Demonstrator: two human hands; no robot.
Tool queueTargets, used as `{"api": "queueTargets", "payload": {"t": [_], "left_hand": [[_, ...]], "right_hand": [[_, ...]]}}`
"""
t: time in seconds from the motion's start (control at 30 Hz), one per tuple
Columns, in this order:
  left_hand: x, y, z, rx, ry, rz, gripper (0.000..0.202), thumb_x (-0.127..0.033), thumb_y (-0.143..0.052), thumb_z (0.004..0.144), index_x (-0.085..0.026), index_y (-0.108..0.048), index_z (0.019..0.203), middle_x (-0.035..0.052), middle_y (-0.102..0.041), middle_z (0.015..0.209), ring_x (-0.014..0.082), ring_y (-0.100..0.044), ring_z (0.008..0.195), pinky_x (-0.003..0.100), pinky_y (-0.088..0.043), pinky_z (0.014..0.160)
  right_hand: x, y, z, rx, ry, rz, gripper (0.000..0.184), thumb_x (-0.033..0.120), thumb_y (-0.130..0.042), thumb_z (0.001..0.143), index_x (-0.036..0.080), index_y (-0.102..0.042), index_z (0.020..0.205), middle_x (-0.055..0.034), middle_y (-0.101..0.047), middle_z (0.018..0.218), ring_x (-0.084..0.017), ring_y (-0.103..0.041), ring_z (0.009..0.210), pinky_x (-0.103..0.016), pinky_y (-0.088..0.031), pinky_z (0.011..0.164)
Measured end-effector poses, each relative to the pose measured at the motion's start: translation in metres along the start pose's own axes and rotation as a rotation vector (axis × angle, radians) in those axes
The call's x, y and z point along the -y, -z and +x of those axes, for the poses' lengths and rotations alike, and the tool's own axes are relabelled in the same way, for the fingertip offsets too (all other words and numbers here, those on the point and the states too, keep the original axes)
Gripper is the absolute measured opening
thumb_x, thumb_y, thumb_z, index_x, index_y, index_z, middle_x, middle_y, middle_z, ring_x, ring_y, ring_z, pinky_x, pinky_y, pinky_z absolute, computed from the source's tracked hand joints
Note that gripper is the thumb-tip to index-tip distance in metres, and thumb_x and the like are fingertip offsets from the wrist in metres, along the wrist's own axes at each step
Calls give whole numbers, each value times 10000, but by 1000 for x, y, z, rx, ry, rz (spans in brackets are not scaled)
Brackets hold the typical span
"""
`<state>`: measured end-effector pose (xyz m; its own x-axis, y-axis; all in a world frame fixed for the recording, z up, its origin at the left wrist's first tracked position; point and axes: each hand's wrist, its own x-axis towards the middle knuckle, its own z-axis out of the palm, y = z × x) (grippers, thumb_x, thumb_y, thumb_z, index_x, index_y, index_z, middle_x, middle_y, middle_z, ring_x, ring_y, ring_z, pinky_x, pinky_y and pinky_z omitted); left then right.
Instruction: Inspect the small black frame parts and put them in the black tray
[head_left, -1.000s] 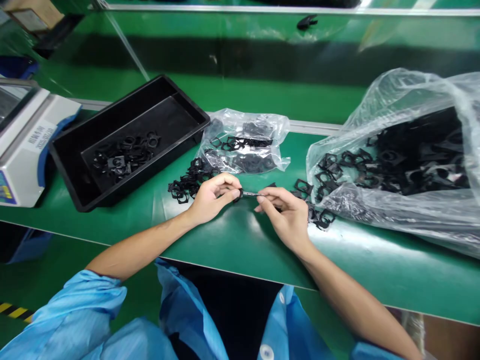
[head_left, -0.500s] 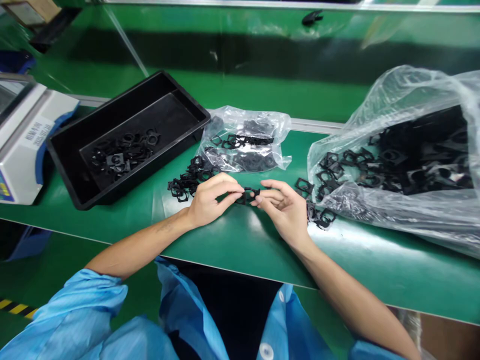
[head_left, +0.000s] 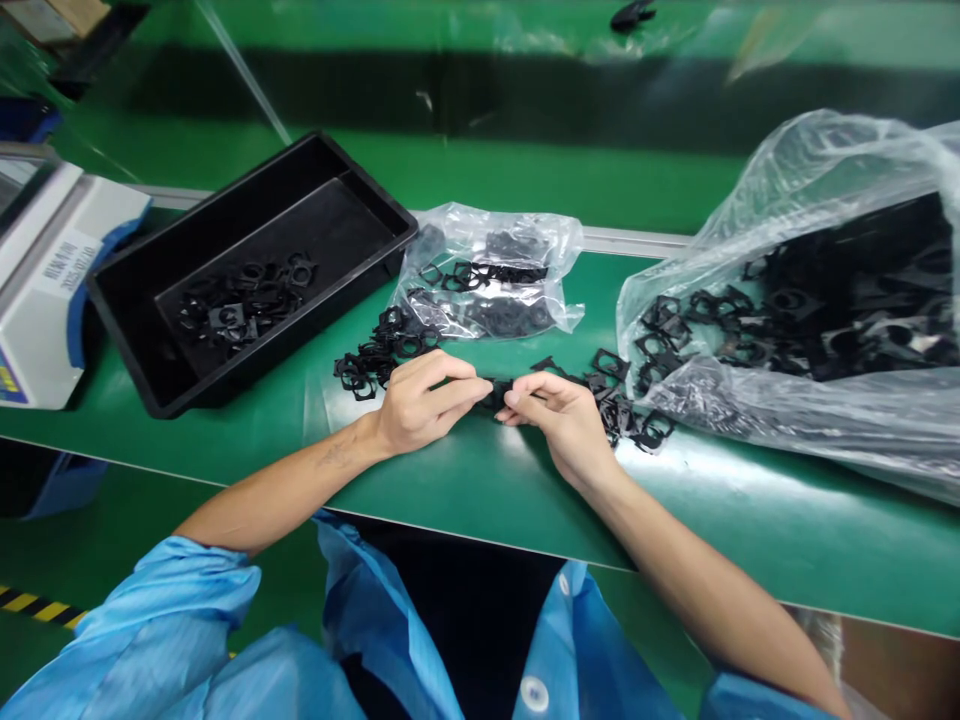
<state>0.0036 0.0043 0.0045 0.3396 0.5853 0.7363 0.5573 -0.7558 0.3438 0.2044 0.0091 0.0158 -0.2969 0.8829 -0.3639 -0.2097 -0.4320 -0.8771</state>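
Left hand [head_left: 426, 405] and right hand [head_left: 564, 420] both have their grip clamped on a little black part [head_left: 497, 394], mostly hidden tbh. It's over the green table [head_left: 480, 490], between a loose pile [head_left: 367, 362] and the big clear bag [head_left: 795, 400].

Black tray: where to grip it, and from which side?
I'd take the black tray by its raised rim at both short ends, coming from above on the near side, as the rim stands exposed. It's long, with loose black pieces inside, so end grips should keep it level. Watch the white-and-blue device by its left end and the small clear bag by its right.
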Motion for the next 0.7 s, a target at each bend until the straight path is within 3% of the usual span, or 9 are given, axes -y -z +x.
{"api": "queueTargets", "payload": {"t": [0.13, 0.33, 0.7], "left_hand": [[-2, -1, -1, 26, -6, 19, 74, -138, -671, 901, -191, -695, 946, 19, -676, 797, 108, -599, 674, 240, -478, 631], [-2, -2, -1, 17, 35, 40, 78, -132, -661, 905, -179, -701, 953, 25, -671, 809, 111, -605, 698, 236, -495, 646], [-4, -2, -3, 9, 71, 36, 96, -125, -662, 898, -183, -708, 959, 18, -668, 824, 108, -604, 708, 234, -501, 674]], "right_hand": [[0, -1, -1, 4, 52, -36, 350, 434, -925, 612, 183, -705, 719, 10, -695, 657, -126, -686, 593, -248, -565, 614], [0, -2, -2, 76, 1, 22, 355, 425, -938, 586, 189, -709, 719, 10, -696, 688, -133, -693, 611, -259, -561, 624], [-1, 0, -1, 76, -10, 29, 352, 408, -935, 596, 184, -697, 727, 16, -689, 706, -126, -691, 630, -263, -557, 658]]}}
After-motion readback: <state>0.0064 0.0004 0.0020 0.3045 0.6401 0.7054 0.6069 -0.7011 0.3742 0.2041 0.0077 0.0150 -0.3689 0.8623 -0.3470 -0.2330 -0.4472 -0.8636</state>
